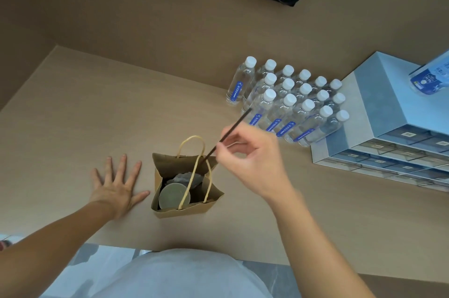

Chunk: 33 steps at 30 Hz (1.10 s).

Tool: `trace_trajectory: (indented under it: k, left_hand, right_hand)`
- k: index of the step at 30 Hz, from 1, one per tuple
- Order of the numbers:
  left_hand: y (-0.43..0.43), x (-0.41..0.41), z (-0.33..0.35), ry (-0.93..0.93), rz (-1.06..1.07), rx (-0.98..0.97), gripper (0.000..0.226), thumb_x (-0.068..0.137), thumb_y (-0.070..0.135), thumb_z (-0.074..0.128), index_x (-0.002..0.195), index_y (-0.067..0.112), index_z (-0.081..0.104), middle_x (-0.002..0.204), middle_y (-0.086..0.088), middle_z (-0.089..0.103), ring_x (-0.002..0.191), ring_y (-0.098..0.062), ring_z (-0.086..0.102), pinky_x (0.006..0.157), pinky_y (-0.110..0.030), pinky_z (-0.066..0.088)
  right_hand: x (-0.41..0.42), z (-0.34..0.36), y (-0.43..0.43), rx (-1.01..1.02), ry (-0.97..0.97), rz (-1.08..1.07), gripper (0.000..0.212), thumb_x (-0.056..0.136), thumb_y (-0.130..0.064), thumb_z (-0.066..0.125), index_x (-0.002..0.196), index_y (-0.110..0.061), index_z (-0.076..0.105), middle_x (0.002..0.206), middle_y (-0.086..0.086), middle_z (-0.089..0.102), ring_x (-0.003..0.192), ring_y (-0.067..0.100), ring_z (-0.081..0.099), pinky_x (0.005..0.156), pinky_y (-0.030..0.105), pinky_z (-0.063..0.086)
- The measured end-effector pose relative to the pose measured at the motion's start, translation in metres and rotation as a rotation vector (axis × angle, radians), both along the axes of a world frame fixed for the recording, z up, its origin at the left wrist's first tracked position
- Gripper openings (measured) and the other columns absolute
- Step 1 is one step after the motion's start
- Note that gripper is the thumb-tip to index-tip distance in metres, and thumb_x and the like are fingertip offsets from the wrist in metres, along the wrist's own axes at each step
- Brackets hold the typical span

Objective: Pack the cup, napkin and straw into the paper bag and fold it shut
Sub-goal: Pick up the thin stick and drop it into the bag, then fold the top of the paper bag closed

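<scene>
Your left hand (pixel 116 184) lies flat, palm down, fingers spread wide, just left of the open brown paper bag (pixel 184 209), forearm reaching in from the lower left. Your right hand (pixel 252 159) hovers above the bag's right side, thumb and fingertips pinched on the thin dark straw (pixel 233 128), wrist bent.

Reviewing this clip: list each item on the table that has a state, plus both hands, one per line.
paper bag: upright, open, handles up
cup: inside bag, upright
napkin: crumpled, inside bag beside cup
straw: tilted, lower end entering bag mouth
right hand: pinching straw
left hand: flat on table, fingers spread, empty
water bottles: standing, capped
drawer unit: drawers closed
</scene>
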State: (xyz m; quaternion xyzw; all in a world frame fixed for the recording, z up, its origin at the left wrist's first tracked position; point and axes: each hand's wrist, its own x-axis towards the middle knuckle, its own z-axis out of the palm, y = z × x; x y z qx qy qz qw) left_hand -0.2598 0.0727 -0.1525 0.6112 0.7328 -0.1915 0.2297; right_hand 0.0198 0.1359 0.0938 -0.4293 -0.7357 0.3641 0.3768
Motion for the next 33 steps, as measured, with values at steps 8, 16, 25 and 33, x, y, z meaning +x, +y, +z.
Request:
trace_trajectory:
  k: [8,16,25,33]
  left_hand:
    - [-0.002,-0.001,-0.002,0.019,-0.001,0.04,0.087,0.082,0.079,0.01,0.135,0.033,-0.042,0.157,-0.012,-0.033,0.143,-0.045,-0.024,0.113,-0.068,0.001]
    - [-0.002,-0.002,-0.008,0.035,-0.014,0.066,0.086,0.082,0.078,0.01,0.134,0.033,-0.042,0.157,-0.012,-0.033,0.143,-0.045,-0.025,0.114,-0.068,0.001]
    - [-0.002,-0.003,-0.007,0.04,-0.027,0.052,0.086,0.083,0.077,0.012,0.131,0.03,-0.043,0.158,-0.012,-0.031,0.143,-0.045,-0.024,0.113,-0.068,0.002]
    - [-0.014,0.001,0.072,-0.717,0.222,0.26,0.035,0.09,0.021,0.063,0.123,0.028,0.055,0.135,-0.006,0.058,0.126,-0.025,0.053,0.107,-0.045,0.041]
  right_hand:
    - [-0.014,-0.021,-0.004,0.073,-0.239,0.012,0.011,0.074,-0.002,0.074,0.071,-0.006,0.064,0.067,0.004,0.066,0.06,0.016,0.061,0.059,0.03,0.053]
    - [-0.008,-0.014,-0.008,-0.004,-0.13,0.025,0.013,0.073,0.005,0.075,0.078,-0.004,0.068,0.073,0.005,0.07,0.066,0.018,0.066,0.064,0.035,0.058]
    - [-0.002,-0.013,-0.013,-0.002,-0.072,0.016,0.013,0.073,0.006,0.075,0.077,-0.005,0.068,0.072,0.004,0.07,0.066,0.014,0.065,0.065,0.027,0.057]
    - [0.051,-0.031,-0.018,-0.424,-0.17,-0.024,0.022,0.078,0.008,0.069,0.09,-0.01,0.07,0.092,0.004,0.073,0.088,0.021,0.066,0.078,0.032,0.055]
